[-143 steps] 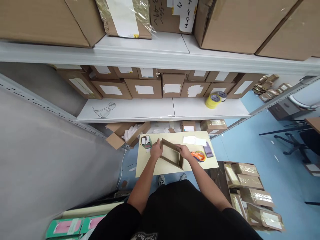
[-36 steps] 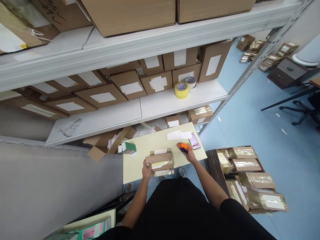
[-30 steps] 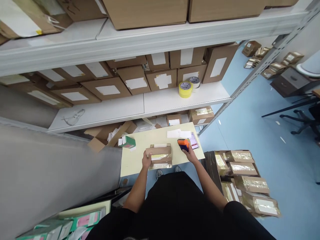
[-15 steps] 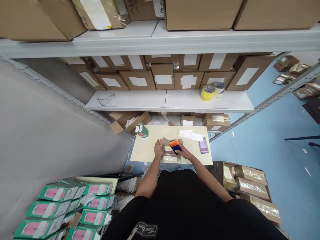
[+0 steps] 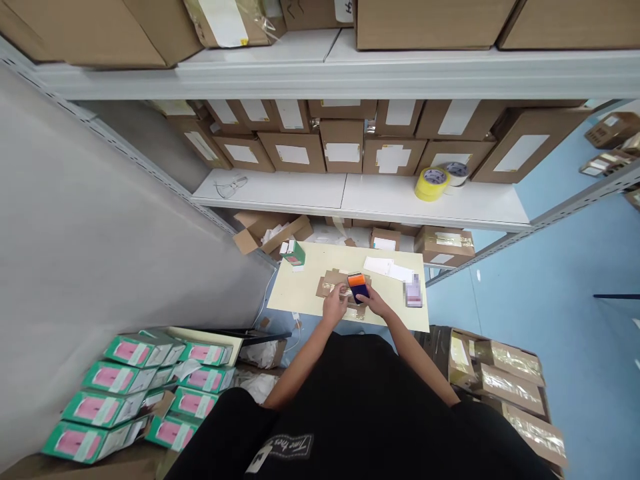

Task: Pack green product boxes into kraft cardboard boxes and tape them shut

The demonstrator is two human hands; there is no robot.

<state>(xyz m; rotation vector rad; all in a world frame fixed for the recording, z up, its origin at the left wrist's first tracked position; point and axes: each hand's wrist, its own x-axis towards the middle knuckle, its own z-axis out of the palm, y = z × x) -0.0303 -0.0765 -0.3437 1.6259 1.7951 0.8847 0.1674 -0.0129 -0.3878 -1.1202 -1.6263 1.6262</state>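
A brown cardboard carton [image 5: 330, 279], with flaps spread and shiny tape across it, lies at the middle of the tabletop's [image 5: 299, 288] front edge. Above its right half, the right hand [image 5: 375, 303] grips an orange-and-dark-blue tape dispenser [image 5: 358, 288], tilted. The left hand [image 5: 335, 307] is over the carton's front part, fingers bent together; whether it pinches anything cannot be told. A green box [image 5: 294, 253] stands at the tabletop's back left corner. White paper slips [image 5: 388, 268] lie near the back right corner, and a blurred purple item [image 5: 413, 292] lies beside the right edge.
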